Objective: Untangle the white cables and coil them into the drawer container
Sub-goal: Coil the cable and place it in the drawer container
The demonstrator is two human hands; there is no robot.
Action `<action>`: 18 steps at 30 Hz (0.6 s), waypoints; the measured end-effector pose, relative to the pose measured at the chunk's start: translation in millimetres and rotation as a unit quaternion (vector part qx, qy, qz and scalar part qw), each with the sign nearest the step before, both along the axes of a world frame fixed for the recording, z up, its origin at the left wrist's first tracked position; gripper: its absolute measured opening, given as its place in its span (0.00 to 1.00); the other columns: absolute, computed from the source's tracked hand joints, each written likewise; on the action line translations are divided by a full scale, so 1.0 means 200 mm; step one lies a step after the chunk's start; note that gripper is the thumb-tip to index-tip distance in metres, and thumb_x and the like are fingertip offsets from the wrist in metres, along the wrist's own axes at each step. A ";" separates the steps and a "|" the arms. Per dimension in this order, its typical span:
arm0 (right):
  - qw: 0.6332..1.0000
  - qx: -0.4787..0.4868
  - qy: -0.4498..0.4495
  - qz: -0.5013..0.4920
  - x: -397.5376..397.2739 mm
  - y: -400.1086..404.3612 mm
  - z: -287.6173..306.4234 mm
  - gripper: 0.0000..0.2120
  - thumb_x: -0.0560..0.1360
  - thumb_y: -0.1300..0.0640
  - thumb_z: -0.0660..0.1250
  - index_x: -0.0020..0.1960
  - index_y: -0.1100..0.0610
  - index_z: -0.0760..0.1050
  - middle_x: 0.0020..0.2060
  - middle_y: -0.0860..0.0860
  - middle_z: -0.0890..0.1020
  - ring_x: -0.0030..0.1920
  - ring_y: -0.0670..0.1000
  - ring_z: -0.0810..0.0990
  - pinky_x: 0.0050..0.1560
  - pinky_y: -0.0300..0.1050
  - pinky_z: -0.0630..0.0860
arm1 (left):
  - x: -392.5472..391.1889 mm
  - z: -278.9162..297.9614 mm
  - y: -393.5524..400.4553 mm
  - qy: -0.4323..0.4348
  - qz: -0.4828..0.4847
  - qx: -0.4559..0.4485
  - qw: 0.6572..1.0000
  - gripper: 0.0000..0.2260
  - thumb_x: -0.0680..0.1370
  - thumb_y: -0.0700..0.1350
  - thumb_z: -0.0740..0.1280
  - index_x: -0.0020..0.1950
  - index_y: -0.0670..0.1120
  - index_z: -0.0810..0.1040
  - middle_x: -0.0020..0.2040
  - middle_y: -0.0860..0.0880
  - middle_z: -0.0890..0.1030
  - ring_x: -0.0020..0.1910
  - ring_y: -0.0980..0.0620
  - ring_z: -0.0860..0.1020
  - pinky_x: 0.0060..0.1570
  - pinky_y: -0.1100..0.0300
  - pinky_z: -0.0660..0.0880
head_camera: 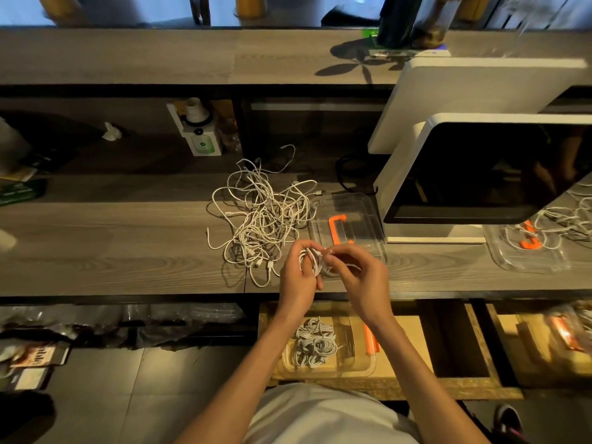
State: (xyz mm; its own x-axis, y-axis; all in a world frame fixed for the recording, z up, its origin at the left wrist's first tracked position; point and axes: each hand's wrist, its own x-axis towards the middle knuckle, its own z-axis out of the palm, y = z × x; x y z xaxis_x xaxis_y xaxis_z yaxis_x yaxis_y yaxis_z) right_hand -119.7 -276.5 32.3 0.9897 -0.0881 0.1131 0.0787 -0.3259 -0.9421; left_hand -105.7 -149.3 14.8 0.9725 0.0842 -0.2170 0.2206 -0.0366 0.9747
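A tangled heap of white cables (261, 216) lies on the wooden desk (112, 248). Just in front of it, my left hand (296, 280) grips a small coil of white cable (312, 259) wound round its fingers. My right hand (358, 277) pinches the loose end of that same cable beside the coil. Below the desk edge an open drawer (413, 341) holds a clear plastic container (358, 363) with several coiled white cables (315, 342) in it.
A clear lid with an orange latch (346, 222) lies on the desk right of the heap. A white-framed screen (480, 168) stands at the right, another clear container with cables (528, 248) beyond it. A second open drawer (544, 341) is at far right.
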 end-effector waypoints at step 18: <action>0.992 -0.097 -0.070 -0.042 -0.02 0.12 -0.06 0.04 0.81 0.62 0.69 0.55 0.57 0.80 0.48 0.47 0.79 0.47 0.43 0.80 0.46 0.35 0.77 | -0.02 -0.02 -0.04 -0.119 0.048 0.155 0.979 0.10 0.84 0.36 0.57 0.60 0.48 0.74 0.53 0.49 0.80 0.47 0.53 0.79 0.40 0.71 0.70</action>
State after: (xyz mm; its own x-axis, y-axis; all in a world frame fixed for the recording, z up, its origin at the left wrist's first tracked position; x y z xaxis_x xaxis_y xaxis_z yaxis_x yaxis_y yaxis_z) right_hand -124.6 -252.7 19.4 0.9534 -0.1322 0.2713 0.1692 -0.5102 -0.8432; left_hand -108.9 -157.1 10.5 0.9768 0.2038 0.0662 0.0048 -0.3298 0.9440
